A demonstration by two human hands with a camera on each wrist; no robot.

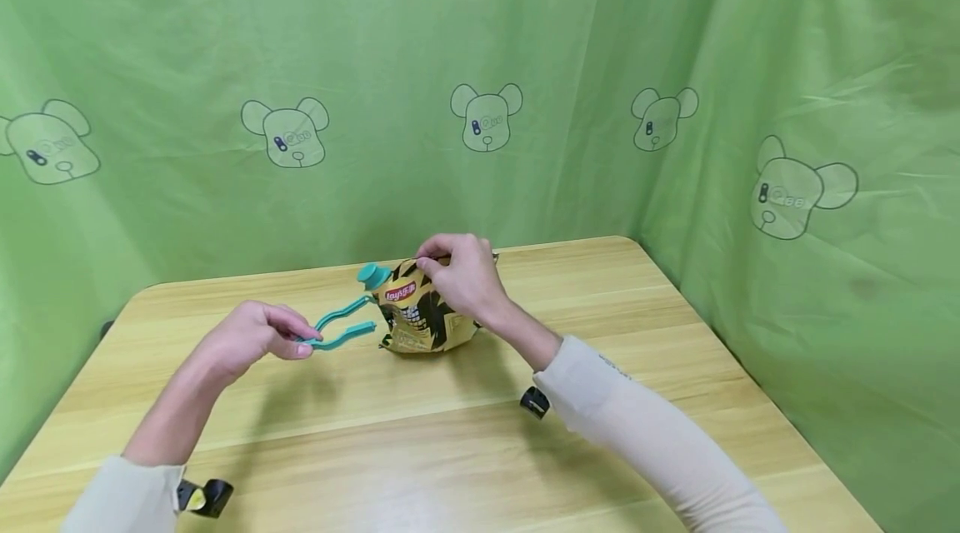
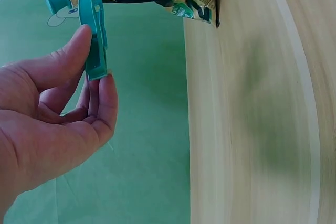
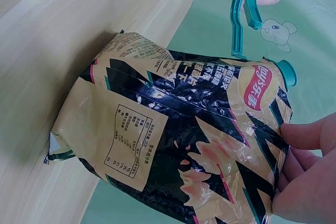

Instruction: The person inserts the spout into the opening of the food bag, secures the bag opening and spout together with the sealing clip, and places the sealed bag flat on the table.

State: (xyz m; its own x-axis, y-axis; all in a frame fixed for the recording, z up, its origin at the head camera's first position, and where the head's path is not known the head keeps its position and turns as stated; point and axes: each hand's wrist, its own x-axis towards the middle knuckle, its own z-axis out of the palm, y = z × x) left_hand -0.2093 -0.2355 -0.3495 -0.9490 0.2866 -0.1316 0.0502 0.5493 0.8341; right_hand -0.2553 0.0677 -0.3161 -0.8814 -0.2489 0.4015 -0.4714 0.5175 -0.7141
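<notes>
"Looking over the pale wood-grain counter (image 1: pixel 375 441), which step do we have in hand?"

"Lining up, we judge: our left hand (image 1: pixel 251 337) pinches one end of a teal, two-armed plastic clip (image 1: pixel 348 336), spread wide just beside a gold-and-black foil chip bag (image 1: pixel 435 326), whose top edge our right hand (image 1: pixel 468 279) pinches above the counter."

"And our next move?"

"Probably calls for guiding that edge between the clip's arms, then squeezing."

"What stands around us?"

"A round teal plastic cap (image 1: pixel 372 276) at the bag's upper left could snag us; whether it joins the clip, we cannot tell. Green curtain fabric (image 1: pixel 555 58) hangs behind."
</notes>
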